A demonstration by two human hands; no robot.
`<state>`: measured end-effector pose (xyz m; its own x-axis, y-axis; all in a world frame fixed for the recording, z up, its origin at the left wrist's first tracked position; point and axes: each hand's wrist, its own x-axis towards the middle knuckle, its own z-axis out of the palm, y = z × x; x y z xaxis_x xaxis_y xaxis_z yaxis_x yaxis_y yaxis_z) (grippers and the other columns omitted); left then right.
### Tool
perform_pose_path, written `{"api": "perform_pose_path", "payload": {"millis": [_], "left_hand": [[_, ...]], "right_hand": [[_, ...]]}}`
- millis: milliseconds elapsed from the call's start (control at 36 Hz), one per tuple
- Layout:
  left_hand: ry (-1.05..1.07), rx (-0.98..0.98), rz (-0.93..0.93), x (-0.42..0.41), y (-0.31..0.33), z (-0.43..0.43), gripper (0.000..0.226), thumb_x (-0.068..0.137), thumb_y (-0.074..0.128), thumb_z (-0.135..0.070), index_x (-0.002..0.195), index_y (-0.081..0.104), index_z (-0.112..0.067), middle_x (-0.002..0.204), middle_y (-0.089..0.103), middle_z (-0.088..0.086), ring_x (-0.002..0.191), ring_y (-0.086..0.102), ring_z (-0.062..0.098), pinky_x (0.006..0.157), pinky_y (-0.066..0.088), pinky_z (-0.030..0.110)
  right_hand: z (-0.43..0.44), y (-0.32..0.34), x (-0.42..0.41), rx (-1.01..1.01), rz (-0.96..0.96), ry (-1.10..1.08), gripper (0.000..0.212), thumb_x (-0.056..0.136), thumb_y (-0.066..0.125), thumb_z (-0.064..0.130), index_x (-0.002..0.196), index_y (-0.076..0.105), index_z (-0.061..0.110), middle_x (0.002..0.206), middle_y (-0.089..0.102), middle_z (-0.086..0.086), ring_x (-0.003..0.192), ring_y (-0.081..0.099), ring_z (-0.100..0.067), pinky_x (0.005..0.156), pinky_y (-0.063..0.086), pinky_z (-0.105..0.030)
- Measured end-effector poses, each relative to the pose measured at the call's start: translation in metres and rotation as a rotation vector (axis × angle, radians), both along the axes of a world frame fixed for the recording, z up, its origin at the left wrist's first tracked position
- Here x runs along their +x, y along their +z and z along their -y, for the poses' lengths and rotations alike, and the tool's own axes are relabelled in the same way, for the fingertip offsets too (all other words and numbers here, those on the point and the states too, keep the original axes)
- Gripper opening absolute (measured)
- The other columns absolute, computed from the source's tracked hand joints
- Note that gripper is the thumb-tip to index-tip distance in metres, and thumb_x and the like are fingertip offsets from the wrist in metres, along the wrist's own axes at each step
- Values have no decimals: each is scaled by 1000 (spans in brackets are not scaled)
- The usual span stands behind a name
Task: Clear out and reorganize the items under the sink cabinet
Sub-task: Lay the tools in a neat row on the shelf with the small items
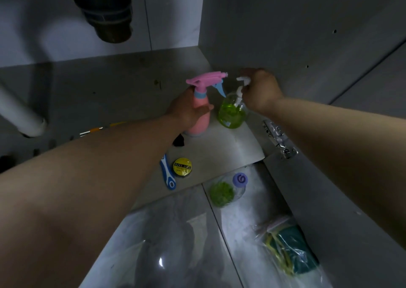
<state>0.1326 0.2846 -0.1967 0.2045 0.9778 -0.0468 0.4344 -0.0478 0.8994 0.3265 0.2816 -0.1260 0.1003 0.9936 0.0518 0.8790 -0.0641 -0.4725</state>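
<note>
Dim cabinet floor (131, 78), mid-frame: the left hand (189, 111) wraps the pink spray bottle (198, 120); just beside it, the right hand (259, 89) pinches the pump of the green soap bottle (232, 114). Lifted by the pump alone, it could swing or leak. Below centre, a yellow tape roll (182, 166) and a blue-handled tool (168, 174) lie in the way out.

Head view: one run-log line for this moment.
left hand grips pink spray bottle | right hand grips green pump bottle | both bottles inside cabinet
</note>
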Motion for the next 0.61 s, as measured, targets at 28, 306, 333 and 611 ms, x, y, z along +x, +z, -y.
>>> {"api": "perform_pose_path", "payload": {"millis": [28,306,333,611], "left_hand": [[1,-8,-12,1,0,0,55,88,77,-24,136,53,-11,131,64,9,119,60,29,103,49,43],[164,-37,-335,-3,4,19,84,80,84,-32,144,39,-3,143,49,16,131,49,32,98,43,34],[186,-53,-364,-5,6,26,85,81,83,-29,146,35,-3,146,45,17,134,46,33,101,41,35],[-350,68,-338,-12,17,125,42,81,79,-11,119,64,-13,118,57,12,105,61,25,96,49,35]], "right_hand": [[5,-2,-1,19,-12,2,53,87,57,2,139,56,10,131,63,-14,125,56,-27,106,36,-20],[134,-44,6,-481,-224,171,53,77,74,59,117,66,26,106,64,2,95,66,-15,82,56,-26],[147,-49,8,-548,-177,224,63,69,77,63,122,64,30,110,60,3,97,64,-13,84,55,-22],[193,-60,18,-281,107,180,31,84,79,39,111,73,25,105,65,-5,96,63,-22,83,47,-26]]}}
